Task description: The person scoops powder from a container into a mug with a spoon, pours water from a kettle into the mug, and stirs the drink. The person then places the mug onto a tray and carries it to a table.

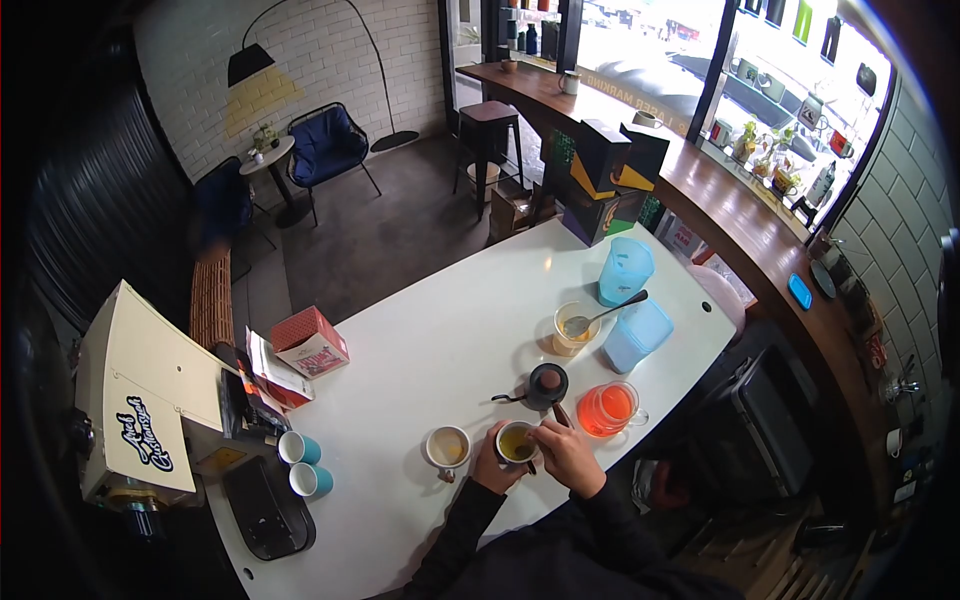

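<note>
By the table's (pixel 410 370) front edge, the left hand (pixel 490 466) clasps a liquid-filled cup (pixel 514 443). The right hand (pixel 566 456) curls above, grip unclear.

Both arms extend forward from the bottom edge, in dark sleeves reaching to the wrists. The left forearm (pixel 455 530) trails from its wrist toward 7 o'clock; the right forearm (pixel 622 530) trails toward 5 o'clock. The left hand (pixel 487 466), at 6 o'clock of the view, is cupped, fingers curved. The right hand (pixel 568 458), at 5 o'clock, shows its back, with bent fingers directed toward 10 o'clock.
</note>
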{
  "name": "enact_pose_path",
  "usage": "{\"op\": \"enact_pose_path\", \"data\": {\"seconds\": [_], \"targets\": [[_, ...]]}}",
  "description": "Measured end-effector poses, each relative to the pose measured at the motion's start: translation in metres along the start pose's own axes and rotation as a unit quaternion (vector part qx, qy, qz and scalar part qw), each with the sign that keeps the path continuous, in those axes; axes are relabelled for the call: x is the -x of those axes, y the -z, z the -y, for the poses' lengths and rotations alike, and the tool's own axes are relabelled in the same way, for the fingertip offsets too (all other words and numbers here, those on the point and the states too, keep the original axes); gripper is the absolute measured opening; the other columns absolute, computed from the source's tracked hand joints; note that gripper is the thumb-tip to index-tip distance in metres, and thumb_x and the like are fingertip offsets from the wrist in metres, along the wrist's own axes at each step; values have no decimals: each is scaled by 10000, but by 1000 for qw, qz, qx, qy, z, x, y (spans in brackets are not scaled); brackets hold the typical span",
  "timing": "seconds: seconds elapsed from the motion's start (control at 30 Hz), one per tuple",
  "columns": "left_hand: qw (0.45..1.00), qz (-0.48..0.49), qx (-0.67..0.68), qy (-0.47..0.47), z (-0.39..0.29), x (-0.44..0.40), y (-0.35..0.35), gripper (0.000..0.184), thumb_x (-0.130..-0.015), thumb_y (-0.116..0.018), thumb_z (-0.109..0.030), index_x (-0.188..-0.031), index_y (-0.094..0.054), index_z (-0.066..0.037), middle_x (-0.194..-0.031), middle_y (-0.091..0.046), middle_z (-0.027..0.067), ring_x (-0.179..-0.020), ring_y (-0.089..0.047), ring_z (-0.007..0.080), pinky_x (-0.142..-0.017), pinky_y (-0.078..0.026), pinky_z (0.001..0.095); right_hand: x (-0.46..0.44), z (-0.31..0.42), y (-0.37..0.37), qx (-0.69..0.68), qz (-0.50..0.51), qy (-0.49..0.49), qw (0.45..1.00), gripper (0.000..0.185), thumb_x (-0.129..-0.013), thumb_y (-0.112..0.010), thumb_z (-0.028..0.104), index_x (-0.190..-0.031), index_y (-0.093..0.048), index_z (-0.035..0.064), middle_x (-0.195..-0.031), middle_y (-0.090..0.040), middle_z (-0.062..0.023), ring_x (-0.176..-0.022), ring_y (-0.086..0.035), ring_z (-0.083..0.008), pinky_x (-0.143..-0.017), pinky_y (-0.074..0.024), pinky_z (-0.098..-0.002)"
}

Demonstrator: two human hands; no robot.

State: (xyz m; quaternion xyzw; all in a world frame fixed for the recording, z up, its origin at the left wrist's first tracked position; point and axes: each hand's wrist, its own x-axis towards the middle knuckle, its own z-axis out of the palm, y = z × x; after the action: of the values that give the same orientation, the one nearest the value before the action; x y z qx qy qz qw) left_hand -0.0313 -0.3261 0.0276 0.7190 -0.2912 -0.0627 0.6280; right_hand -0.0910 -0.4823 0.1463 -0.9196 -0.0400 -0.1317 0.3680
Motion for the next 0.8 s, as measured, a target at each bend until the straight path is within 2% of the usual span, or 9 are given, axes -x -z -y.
{"op": "enact_pose_path", "data": {"seconds": [0.17,0.23,0.37,0.43,0.57,0.63,0.8], "targets": [[999,1,-22,-27,1,-1,0,923,-582,-881,-56,-1365,-392,-50,-1258,-557,147,-1165,-593,308,-964,-504,386,-4,1,-1,-1,-64,-24,998,153,-847,-599,-10,-991,-644,16,-849,-604,-133,-771,-626,-356,-657,-487,-417],[1000,-6,-18,-18,1,-1,0,904,-630,-905,-190,-1368,-407,-34,-1236,-598,159,-1140,-613,299,-944,-508,408,-6,1,-6,-9,-83,-22,996,171,-837,-599,-16,-999,-644,15,-843,-597,-138,-794,-621,-359,-672,-483,-426],[1000,-15,0,-11,0,-1,0,915,-615,-902,-177,-1372,-407,-42,-1234,-599,159,-1141,-613,300,-945,-508,406,-9,1,-14,-13,-91,-1,996,173,-837,-598,-15,-1000,-646,18,-835,-589,-140,-811,-613,-362,-692,-486,-427],[1000,-6,-14,1,1,1,0,934,-580,-898,-89,-1371,-403,-50,-1257,-564,155,-1151,-601,309,-953,-508,388,-8,3,-15,0,-79,-4,997,172,-842,-606,14,-1009,-648,24,-857,-604,-129,-782,-640,-351,-696,-514,-420],[1000,-5,-15,0,4,1,0,942,-574,-901,-91,-1372,-402,-53,-1243,-574,154,-1135,-609,312,-944,-512,388,-7,4,-13,-14,-62,1,998,188,-839,-603,9,-1021,-649,20,-881,-619,-132,-794,-652,-343,-702,-523,-412],[1000,-3,-16,-1,2,1,0,953,-565,-905,-89,-1374,-401,-57,-1235,-581,152,-1125,-613,317,-941,-513,390,-3,2,-17,-71,-47,-11,996,157,-862,-591,-9,-1007,-651,4,-856,-608,-137,-791,-635,-354,-709,-513,-406],[1000,-4,-8,-5,-1,0,1,961,-567,-914,-99,-1377,-398,-58,-1220,-585,146,-1122,-616,298,-936,-515,379,4,7,-11,-77,-16,-15,997,148,-878,-600,3,-1015,-656,7,-863,-615,-141,-782,-648,-348,-689,-516,-401]]}}
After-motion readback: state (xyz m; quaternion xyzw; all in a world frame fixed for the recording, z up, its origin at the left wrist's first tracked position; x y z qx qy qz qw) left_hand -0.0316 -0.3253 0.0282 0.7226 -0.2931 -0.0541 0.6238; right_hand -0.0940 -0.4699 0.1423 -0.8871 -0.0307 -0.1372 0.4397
